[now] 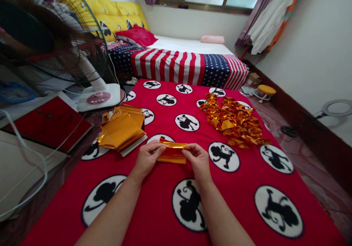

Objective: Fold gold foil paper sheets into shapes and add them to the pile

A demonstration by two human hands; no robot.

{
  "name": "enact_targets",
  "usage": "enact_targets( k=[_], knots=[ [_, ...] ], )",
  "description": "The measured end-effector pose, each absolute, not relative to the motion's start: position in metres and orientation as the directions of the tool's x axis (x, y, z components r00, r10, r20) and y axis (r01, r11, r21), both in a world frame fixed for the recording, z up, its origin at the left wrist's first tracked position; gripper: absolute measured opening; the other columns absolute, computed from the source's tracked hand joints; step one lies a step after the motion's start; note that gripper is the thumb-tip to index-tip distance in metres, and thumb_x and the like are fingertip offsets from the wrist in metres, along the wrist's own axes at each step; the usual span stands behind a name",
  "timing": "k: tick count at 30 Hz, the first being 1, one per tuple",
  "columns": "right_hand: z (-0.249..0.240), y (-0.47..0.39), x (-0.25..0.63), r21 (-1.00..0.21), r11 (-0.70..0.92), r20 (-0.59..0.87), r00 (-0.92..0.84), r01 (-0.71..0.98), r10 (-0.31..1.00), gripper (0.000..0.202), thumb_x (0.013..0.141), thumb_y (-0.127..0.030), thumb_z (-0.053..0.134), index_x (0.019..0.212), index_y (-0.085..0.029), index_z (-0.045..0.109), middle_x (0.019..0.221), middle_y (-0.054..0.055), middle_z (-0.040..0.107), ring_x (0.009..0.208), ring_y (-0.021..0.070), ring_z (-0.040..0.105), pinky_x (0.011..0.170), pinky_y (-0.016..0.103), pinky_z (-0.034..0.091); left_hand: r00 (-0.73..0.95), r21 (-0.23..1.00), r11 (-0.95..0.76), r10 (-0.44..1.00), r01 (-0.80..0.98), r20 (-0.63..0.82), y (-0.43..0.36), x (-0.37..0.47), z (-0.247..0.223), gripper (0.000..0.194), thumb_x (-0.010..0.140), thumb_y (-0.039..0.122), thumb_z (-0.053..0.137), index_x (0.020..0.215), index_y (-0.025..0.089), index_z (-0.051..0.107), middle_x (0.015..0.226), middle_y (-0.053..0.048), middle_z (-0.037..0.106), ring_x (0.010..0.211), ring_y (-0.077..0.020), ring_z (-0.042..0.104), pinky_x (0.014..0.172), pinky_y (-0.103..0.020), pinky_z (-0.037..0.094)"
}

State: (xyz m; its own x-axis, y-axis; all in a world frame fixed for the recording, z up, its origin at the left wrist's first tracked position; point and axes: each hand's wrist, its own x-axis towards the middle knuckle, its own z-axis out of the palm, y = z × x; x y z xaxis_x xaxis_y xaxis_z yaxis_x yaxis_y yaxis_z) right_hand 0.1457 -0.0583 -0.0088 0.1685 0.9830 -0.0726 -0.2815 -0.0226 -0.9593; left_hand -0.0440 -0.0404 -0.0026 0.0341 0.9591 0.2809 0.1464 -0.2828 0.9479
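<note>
Between my two hands is a sheet of gold foil paper [172, 158], its far edge curled or folded over into a shiny strip. My left hand [149, 156] pinches the left end between thumb and fingers. At the right end, my right hand [197, 157] pinches the same sheet, thumb on the near side. A stack of flat gold foil sheets [123, 127] lies to the left of my left hand. Off to the right, a pile of folded gold foil pieces [233, 121] rests on the red cloth.
A red cloth with monkey prints [143, 209] covers the table. An electric fan [100, 95] stands at the left, beside a red box [49, 123]. Behind is a bed with a striped, starred cover [176, 66]. A yellow stool [266, 89] is on the floor at right.
</note>
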Motion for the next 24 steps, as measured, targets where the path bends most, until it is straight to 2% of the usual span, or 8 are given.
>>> enact_targets(
  k=[5,8,11,13,16,18,21,24],
  knots=[
    [-0.0120,-0.0583,0.1458,-0.950,0.029,-0.042,0.221,-0.311,0.974,0.016,0.057,-0.024,0.085,0.063,-0.018,0.071,0.079,0.002,0.069,0.074,0.0161,0.063,0.070,0.029,0.052,0.038,0.961,-0.242,0.970,0.130,0.239,-0.0404,-0.0442,-0.0053,0.019,0.081,0.033,0.069,0.083,0.016,0.078,0.090,-0.009,0.076,0.086,-0.0211,0.069,0.083,-0.031,0.053],
    [-0.0128,-0.0578,0.1458,-0.942,0.021,-0.060,0.231,-0.335,0.971,0.016,0.057,-0.024,0.085,0.066,-0.019,0.074,0.079,0.002,0.071,0.073,0.0158,0.064,0.070,0.029,0.052,0.044,0.963,-0.243,0.970,0.116,0.239,-0.0404,-0.0442,-0.0066,0.019,0.082,0.033,0.069,0.082,0.016,0.078,0.087,-0.008,0.075,0.085,-0.0204,0.068,0.082,-0.030,0.052],
    [-0.0115,-0.0577,0.1460,-0.942,-0.021,-0.100,0.221,-0.335,0.970,0.019,0.061,-0.030,0.084,0.074,-0.020,0.075,0.078,0.003,0.073,0.070,0.0161,0.064,0.069,0.029,0.052,0.060,0.957,-0.256,0.966,0.134,0.250,-0.0402,-0.0443,-0.0079,0.020,0.084,0.033,0.066,0.085,0.017,0.078,0.088,-0.008,0.072,0.085,-0.0194,0.065,0.079,-0.029,0.052],
    [-0.0102,-0.0579,0.1461,-0.944,-0.030,-0.107,0.220,-0.329,0.970,0.021,0.063,-0.034,0.083,0.076,-0.019,0.075,0.076,0.003,0.073,0.069,0.0162,0.064,0.068,0.029,0.052,0.015,0.931,-0.298,0.953,0.210,0.302,-0.0400,-0.0442,-0.0083,0.019,0.083,0.034,0.067,0.083,0.019,0.078,0.099,-0.008,0.068,0.091,-0.0191,0.062,0.082,-0.029,0.051],
    [-0.0095,-0.0582,0.1460,-0.950,-0.019,-0.095,0.231,-0.313,0.968,0.021,0.064,-0.035,0.083,0.075,-0.019,0.075,0.075,0.002,0.073,0.067,0.0161,0.064,0.067,0.029,0.052,-0.077,0.867,-0.363,0.908,0.341,0.411,-0.0399,-0.0441,-0.0075,0.015,0.080,0.035,0.071,0.076,0.022,0.078,0.124,-0.008,0.058,0.105,-0.0205,0.056,0.094,-0.033,0.047],
    [-0.0104,-0.0581,0.1457,-0.954,-0.005,-0.081,0.242,-0.298,0.967,0.019,0.065,-0.034,0.082,0.075,-0.019,0.075,0.075,0.002,0.073,0.067,0.0158,0.064,0.066,0.028,0.051,-0.066,0.862,-0.383,0.902,0.333,0.426,-0.0397,-0.0442,-0.0065,0.015,0.080,0.035,0.071,0.076,0.021,0.077,0.133,-0.008,0.055,0.106,-0.0202,0.055,0.096,-0.034,0.047],
    [-0.0123,-0.0578,0.1454,-0.954,0.011,-0.068,0.253,-0.298,0.965,0.018,0.066,-0.032,0.082,0.076,-0.019,0.075,0.076,0.002,0.073,0.067,0.0156,0.065,0.067,0.028,0.052,0.022,0.897,-0.373,0.925,0.237,0.379,-0.0393,-0.0445,-0.0051,0.017,0.083,0.034,0.069,0.080,0.020,0.077,0.125,-0.011,0.062,0.094,-0.0181,0.061,0.085,-0.031,0.051],
    [-0.0130,-0.0578,0.1450,-0.950,0.004,-0.078,0.251,-0.311,0.965,0.018,0.066,-0.032,0.081,0.076,-0.020,0.074,0.076,0.002,0.074,0.067,0.0158,0.065,0.068,0.029,0.052,0.074,0.927,-0.338,0.941,0.163,0.330,-0.0391,-0.0445,-0.0050,0.016,0.084,0.032,0.067,0.082,0.019,0.077,0.113,-0.011,0.069,0.098,-0.0202,0.064,0.084,-0.030,0.051]
  ],
)
